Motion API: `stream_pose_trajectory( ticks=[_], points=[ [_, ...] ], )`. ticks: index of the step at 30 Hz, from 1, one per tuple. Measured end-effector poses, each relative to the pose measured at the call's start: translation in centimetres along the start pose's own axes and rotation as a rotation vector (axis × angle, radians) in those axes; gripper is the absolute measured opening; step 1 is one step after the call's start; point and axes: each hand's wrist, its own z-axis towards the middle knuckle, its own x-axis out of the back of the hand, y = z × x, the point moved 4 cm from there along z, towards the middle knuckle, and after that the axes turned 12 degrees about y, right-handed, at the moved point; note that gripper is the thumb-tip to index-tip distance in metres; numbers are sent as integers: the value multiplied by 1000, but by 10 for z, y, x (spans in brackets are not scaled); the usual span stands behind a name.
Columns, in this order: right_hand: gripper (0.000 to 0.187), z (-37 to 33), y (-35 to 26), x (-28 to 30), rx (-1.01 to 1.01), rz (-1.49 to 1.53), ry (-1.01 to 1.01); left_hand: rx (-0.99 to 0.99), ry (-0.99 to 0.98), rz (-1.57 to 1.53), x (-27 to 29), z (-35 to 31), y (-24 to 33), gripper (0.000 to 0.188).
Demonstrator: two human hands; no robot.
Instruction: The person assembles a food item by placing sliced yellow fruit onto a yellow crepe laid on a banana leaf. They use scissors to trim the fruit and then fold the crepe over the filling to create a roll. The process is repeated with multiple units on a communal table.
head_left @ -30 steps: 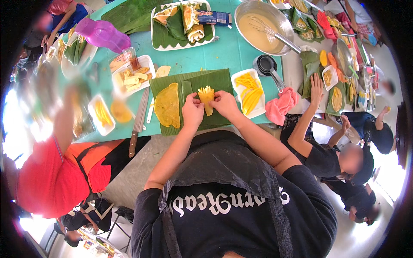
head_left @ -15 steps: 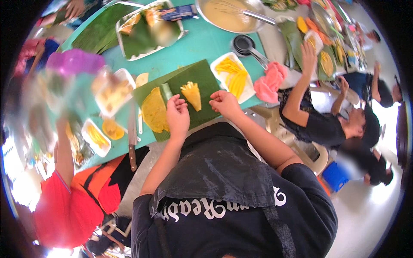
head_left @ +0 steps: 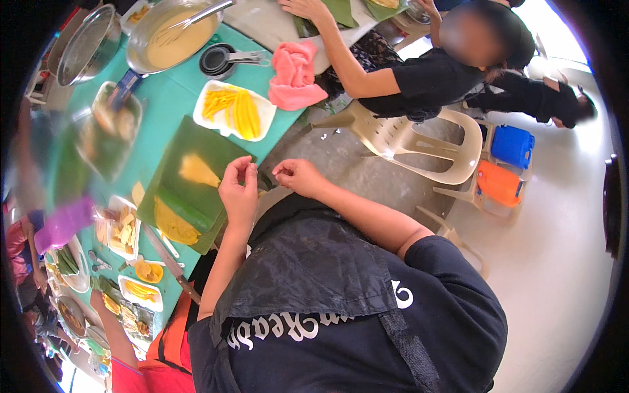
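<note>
My left hand (head_left: pixel 240 190) is raised at the right edge of a green banana leaf (head_left: pixel 219 145), thumb and fingers bent together in a pinch. Just right of it, past the table edge, my right hand (head_left: pixel 298 177) also pinches. Whatever sits between either set of fingertips is too small to make out. On the leaf lies a yellow folded crepe cone (head_left: pixel 198 170), narrow end toward my left hand. A flat yellow crepe (head_left: pixel 175 223) rests nearer me, partly covered by a leaf flap. Beyond the leaf is a white tray (head_left: pixel 208 128) of yellow mango strips (head_left: pixel 242 114).
A knife (head_left: pixel 171 262) lies left of the leaf. Black measuring cups (head_left: pixel 217 60), a pink cloth (head_left: pixel 293 77) and a bowl of batter with a whisk (head_left: pixel 171 36) stand farther off. A plastic chair (head_left: pixel 419 141) and a person in black (head_left: pixel 426 85) are at the right.
The view has swung right, so the table appears farther left. My hands have come closer together and moved off the leaf's middle to its right edge. More of the flat crepe is covered.
</note>
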Motion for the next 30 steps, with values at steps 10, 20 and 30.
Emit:
stream_pose_trajectory(
  ticks=[10, 20, 30],
  points=[
    [20, -17, 100, 70, 52, -140, -62, 193, 36, -54, -89, -80, -40, 24],
    [17, -32, 176, 179, -19, -294, -63, 174, 26, -96, -171, -154, -37, 24],
    [21, -6, 184, 129, 35, -267, -149, 256, 180, 1, -120, -155, -49, 20]
  ],
)
